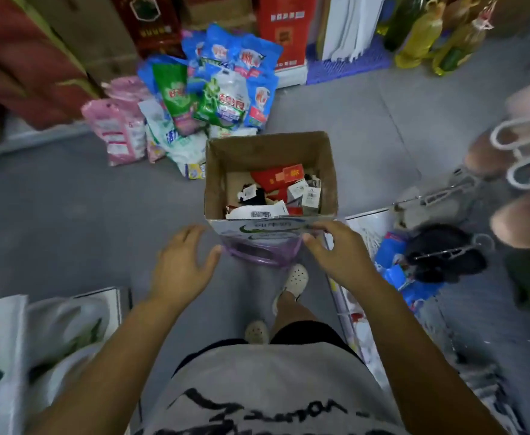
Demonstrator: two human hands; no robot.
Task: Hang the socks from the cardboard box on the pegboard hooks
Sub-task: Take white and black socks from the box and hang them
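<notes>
The left grip (179,262) is spread wide beside the cardboard box (270,149) of socks (254,194), and the right grip (336,249) holds its near right corner.

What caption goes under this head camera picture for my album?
Open left hand, right hand gripping the cardboard box, tagged socks inside.

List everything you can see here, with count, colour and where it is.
cardboard box: one, brown, open, centre of the floor, atop a purple plastic stand
socks: several, tagged, red, black and white, inside the box
detergent bags: a heap, blue, green, pink and white, behind the box
red carton: one, far side, right of the heap
oil bottles: several, yellow, far right
slippers: several on hangers, beige and black, right edge
left grip: one, open, beside the box's near left corner
right grip: one, holding the box's near right corner
</notes>
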